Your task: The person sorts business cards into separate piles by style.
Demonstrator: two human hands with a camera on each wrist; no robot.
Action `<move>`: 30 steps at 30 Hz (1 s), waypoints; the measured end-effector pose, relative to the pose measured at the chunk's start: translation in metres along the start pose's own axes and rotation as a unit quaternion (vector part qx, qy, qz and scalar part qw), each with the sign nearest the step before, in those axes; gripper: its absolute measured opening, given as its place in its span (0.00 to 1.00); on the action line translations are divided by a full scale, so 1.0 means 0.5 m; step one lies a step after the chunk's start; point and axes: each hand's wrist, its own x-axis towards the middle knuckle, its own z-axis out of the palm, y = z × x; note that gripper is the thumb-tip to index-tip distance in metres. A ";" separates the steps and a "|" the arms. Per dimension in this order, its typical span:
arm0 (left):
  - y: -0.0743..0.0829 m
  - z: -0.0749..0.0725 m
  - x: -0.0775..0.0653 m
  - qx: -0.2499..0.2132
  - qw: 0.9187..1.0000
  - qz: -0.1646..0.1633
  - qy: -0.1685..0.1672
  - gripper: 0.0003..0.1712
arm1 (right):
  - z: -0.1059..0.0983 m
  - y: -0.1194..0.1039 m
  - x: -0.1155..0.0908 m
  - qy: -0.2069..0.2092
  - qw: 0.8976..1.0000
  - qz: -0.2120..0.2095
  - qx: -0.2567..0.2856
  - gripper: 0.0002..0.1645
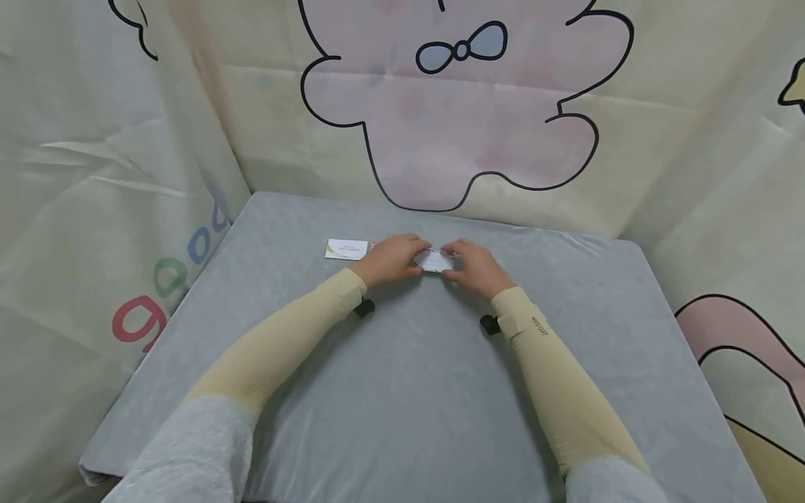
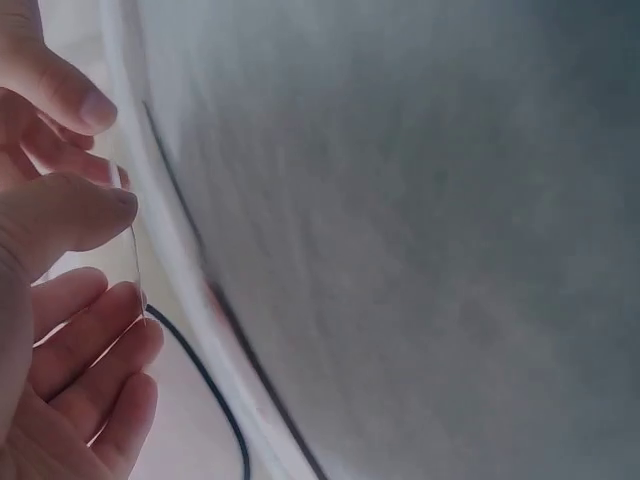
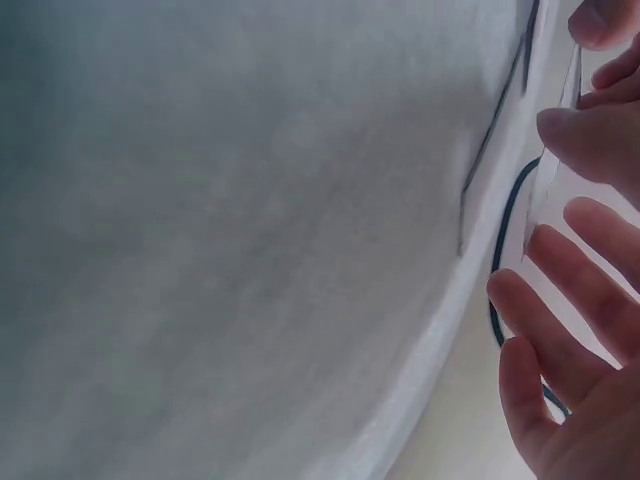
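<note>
In the head view, a small white card (image 1: 434,261) with a dark patterned border is held between both hands over the grey table. My left hand (image 1: 391,259) pinches its left end between thumb and fingers. At the other end, the right hand (image 1: 478,268) grips it the same way. The left wrist view shows the card (image 2: 137,262) almost edge-on, with the left thumb on its near face. From the right wrist, the card (image 3: 545,190) appears as a thin tilted sliver, raised off the table. The print on it is too small to read.
A white card (image 1: 346,249) with a green-yellow corner lies on the grey cloth-covered table (image 1: 402,391), left of the hands. Beside it, a red item (image 1: 373,245) is mostly hidden behind the left hand. Printed curtains (image 1: 270,126) stand behind the table and at both sides.
</note>
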 end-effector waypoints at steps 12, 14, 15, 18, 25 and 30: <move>-0.018 0.028 0.018 0.018 1.000 -0.009 -0.019 0.30 | 0.014 0.010 0.015 -0.018 0.999 0.034 0.026 0.31; -0.016 0.028 0.021 0.021 1.000 -0.009 -0.019 0.30 | 0.012 0.012 0.015 -0.017 0.999 0.032 0.025 0.31; -0.015 0.028 0.023 0.024 0.999 -0.010 -0.020 0.30 | 0.011 0.014 0.015 -0.016 0.999 0.031 0.024 0.31; -0.012 0.028 0.027 0.027 0.999 -0.014 -0.027 0.31 | 0.009 0.017 0.014 -0.018 0.999 0.029 0.025 0.31; -0.001 0.022 0.033 0.022 0.999 -0.017 -0.038 0.32 | 0.008 0.026 0.011 -0.017 0.998 0.054 0.020 0.32; 0.002 0.016 0.020 0.008 0.999 -0.029 -0.024 0.33 | 0.003 0.026 -0.002 -0.008 0.998 0.064 0.016 0.33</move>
